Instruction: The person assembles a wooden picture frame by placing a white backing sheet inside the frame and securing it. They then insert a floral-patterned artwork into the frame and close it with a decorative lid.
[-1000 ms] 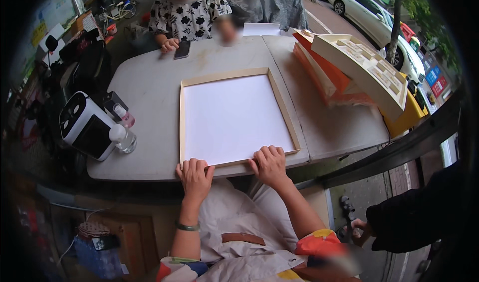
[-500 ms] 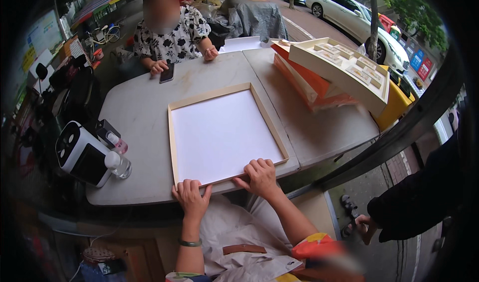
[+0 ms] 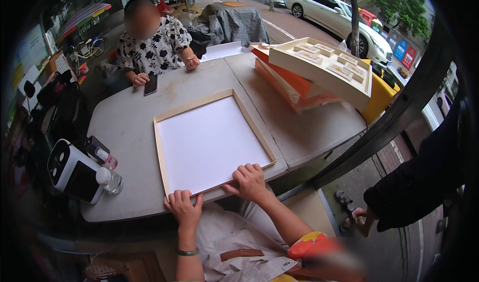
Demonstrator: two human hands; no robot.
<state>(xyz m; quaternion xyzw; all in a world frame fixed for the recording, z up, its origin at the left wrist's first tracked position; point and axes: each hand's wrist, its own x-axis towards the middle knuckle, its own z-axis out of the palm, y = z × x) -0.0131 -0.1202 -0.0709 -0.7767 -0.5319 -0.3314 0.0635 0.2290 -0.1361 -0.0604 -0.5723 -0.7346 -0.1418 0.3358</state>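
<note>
Outdoors, on a pale table (image 3: 124, 130), a shallow box (image 3: 209, 142) stretches forward from the grip; left hand (image 3: 184, 207) and right hand (image 3: 248, 181) grasp its near edge, though how tightly is hard to see.

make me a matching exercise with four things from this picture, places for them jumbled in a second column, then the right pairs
Things
1. left hand
2. right hand
3. smartphone
4. clear bottle with white cap

Places
A. beside a hand of the person across the table
B. near edge of the shallow square tray, right of its middle
C. beside the white and black device
D. the tray's near left corner

Pairs: 1-D, 2-B, 3-A, 4-C
</note>
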